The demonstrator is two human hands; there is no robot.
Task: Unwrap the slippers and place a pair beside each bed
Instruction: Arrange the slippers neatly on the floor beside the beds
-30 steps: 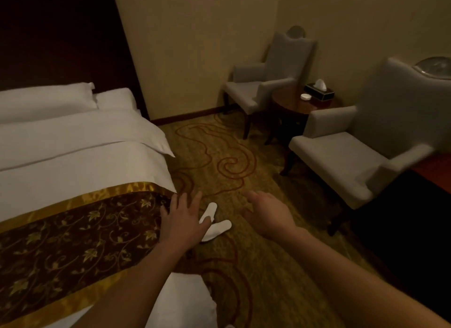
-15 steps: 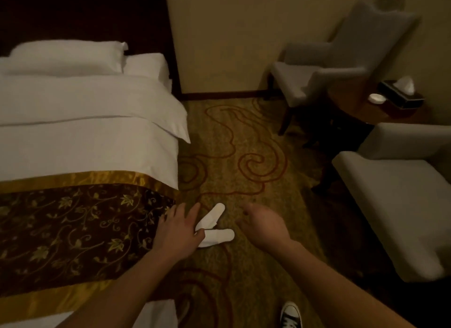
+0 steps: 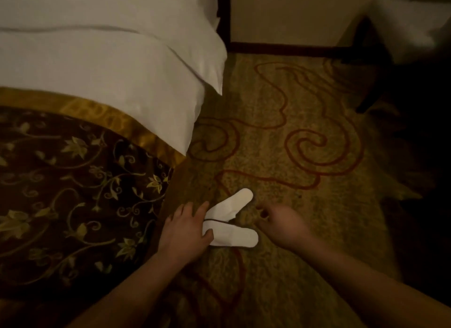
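Head view: our left hand rests flat on light, floppy slippers, gripping nothing; right hand open, empty; pinch heels.

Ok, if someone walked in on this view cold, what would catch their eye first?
Probably the pair of white slippers lying splayed in a V on the swirl-patterned carpet, bright against the dim room. The left hand rests on their near ends, and the right hand hovers open just to their right. To the left is the bed, with white linen and a dark floral runner edged in gold.
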